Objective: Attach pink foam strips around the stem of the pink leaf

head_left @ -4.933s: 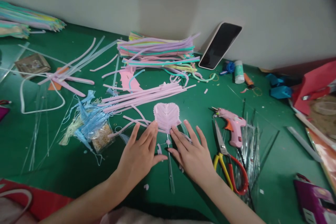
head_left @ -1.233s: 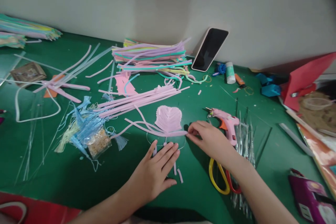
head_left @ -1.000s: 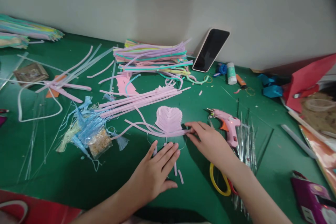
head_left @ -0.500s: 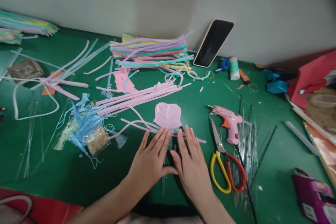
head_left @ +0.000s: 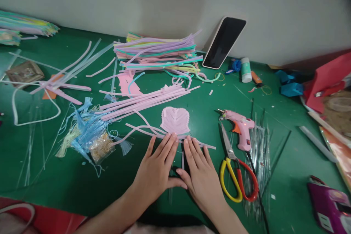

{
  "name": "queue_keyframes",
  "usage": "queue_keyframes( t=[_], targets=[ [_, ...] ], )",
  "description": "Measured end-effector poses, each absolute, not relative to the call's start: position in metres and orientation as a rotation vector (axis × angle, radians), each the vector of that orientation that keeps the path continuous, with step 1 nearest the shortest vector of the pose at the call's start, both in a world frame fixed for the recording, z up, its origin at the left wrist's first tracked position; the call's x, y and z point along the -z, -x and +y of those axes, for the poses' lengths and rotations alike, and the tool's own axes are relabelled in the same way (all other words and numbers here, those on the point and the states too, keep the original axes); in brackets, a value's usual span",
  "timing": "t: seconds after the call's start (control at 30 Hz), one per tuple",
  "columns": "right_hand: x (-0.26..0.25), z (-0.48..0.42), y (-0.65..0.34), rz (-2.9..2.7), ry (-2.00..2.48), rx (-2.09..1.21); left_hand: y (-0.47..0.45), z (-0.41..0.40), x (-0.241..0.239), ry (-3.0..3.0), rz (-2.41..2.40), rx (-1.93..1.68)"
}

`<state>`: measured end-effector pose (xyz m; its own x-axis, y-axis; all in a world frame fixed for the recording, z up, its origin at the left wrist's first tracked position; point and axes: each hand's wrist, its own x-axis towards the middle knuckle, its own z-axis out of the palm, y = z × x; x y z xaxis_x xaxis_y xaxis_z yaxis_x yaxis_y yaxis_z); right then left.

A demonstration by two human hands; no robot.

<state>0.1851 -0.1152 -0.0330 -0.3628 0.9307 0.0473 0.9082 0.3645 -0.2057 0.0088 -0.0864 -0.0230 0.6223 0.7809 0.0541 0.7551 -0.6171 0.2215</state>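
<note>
My left hand lies flat on the green tabletop, fingers stretched forward. Beside it my right hand is flat too, its fingers extended and its thumb close to the left one. Just past my fingertips is a pale pink leaf-shaped piece made of ribbed pipe cleaners, with a notched far edge. Loose lilac pipe cleaners run beneath or right against my fingertips; exact contact is hidden. Behind the piece, a row of straight pink pipe cleaners lies at a slant.
Right of my hands lie scissors with yellow and red handles, a pink glue gun and clear thin strips. Blue tassels and a bead bag lie left. A phone leans on the wall near bundled pipe cleaners.
My right hand has come down slightly, its fingers now lower and closer to the tabletop. My left hand and the pink piece stay nearly where they were.
</note>
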Motion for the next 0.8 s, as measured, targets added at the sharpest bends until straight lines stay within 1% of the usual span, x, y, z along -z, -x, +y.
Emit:
queue_keyframes(
  t=[0.5, 0.8],
  targets=[
    [0.034, -0.093, -0.205, -2.666, 1.517, -0.121, 0.001, -0.076, 0.019, -2.712, 1.154, -0.264],
    [0.032, -0.092, -0.202, -2.638, 1.506, -0.121, 0.048, -0.049, 0.005, -2.79, 0.931, -0.09]
  ],
)
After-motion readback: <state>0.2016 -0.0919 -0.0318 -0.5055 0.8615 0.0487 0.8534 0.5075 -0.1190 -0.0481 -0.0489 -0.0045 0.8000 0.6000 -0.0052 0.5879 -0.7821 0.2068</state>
